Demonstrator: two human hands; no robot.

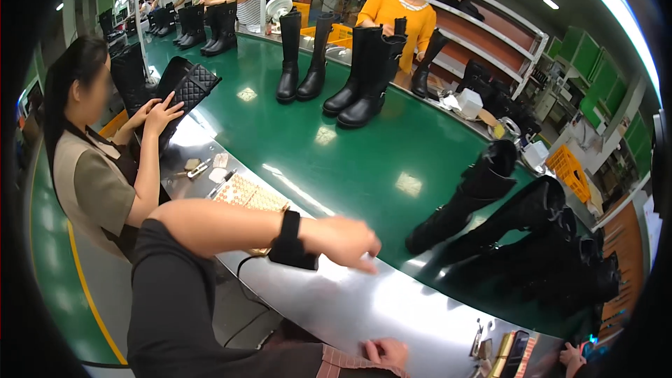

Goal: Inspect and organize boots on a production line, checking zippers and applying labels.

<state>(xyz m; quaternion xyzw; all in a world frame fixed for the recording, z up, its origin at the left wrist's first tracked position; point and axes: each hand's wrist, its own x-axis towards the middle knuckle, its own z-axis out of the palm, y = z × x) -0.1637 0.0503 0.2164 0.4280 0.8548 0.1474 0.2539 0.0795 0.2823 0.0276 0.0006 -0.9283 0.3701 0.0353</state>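
Note:
My left hand (341, 239) reaches over the front edge of the green table, a black band (290, 241) round its wrist. Thumb and fingers are a little apart, slightly blurred, with nothing held. Below, my right hand (386, 354) is low by the steel edge strip, fingers curled; whatever they may hold is hidden. The nearest boot to my left hand is a tall black one (458, 203), leaning on the green surface to the right. More black boots (514, 227) lie bunched beside it.
The steel strip (336, 301) bears a tray of small tan pieces (248, 194) and, right, a phone (516, 353). At left a person (105, 175) handles a quilted black boot (189, 85). Upright boots (365, 77) stand far across, before a person in orange (400, 21). Another hand (572, 357) shows lower right.

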